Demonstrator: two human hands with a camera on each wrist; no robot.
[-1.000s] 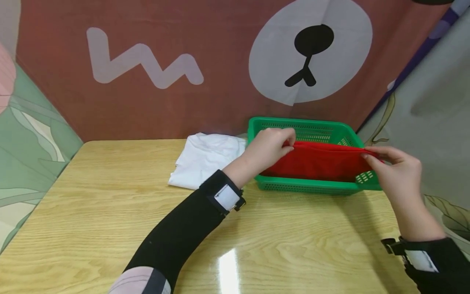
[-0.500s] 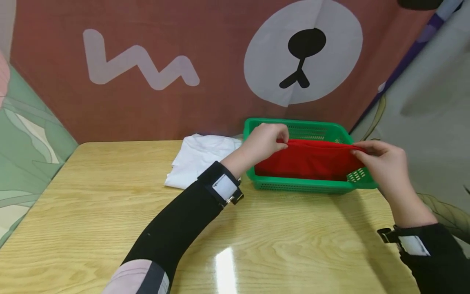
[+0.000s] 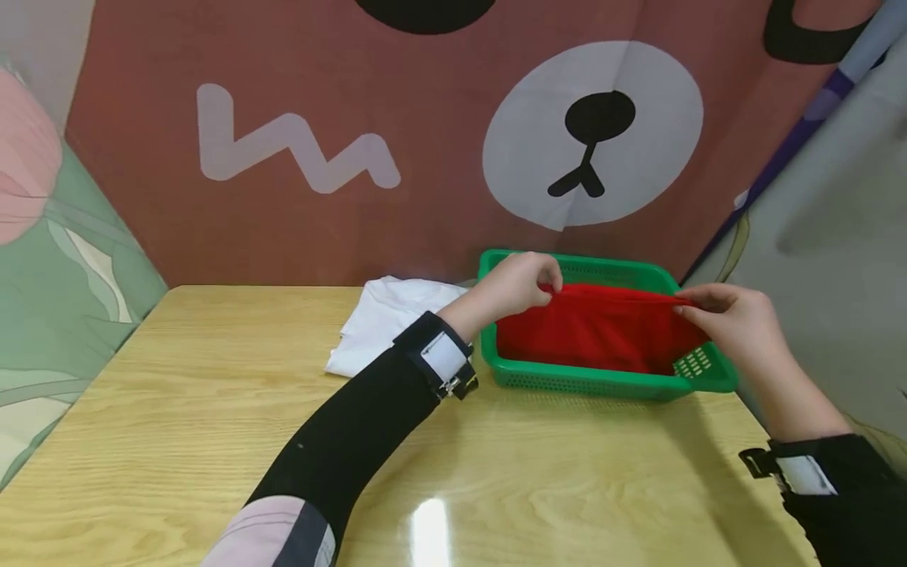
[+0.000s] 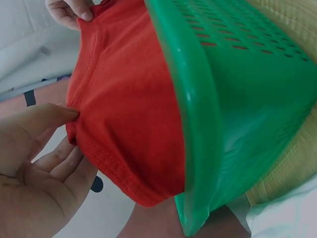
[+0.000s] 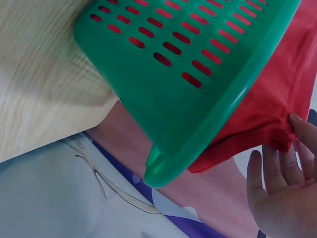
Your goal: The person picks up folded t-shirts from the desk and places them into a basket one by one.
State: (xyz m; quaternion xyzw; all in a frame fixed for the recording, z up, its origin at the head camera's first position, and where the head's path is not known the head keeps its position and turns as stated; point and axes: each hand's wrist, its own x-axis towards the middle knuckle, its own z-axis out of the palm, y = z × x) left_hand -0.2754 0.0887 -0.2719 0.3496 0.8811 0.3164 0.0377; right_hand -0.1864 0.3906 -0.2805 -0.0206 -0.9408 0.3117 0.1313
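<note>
Head view: left fingers [image 3: 551, 274] and right fingers [image 3: 712, 294] each pinch one end of the red cloth's [image 3: 602, 327] top edge, probably to keep it taut. Rest of it drops below the fingers into the green basket [image 3: 602, 383], walls likely containing it. White cloth [image 3: 397, 315] on desk [image 3: 248, 441], left of both, apparently parked aside.

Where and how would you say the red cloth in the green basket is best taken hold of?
Probably pinch the red cloth from above at both ends of its upper edge: that edge stands over the rim of the green basket, while the rest hangs inside. Left hand and right hand pinch it there.
</note>
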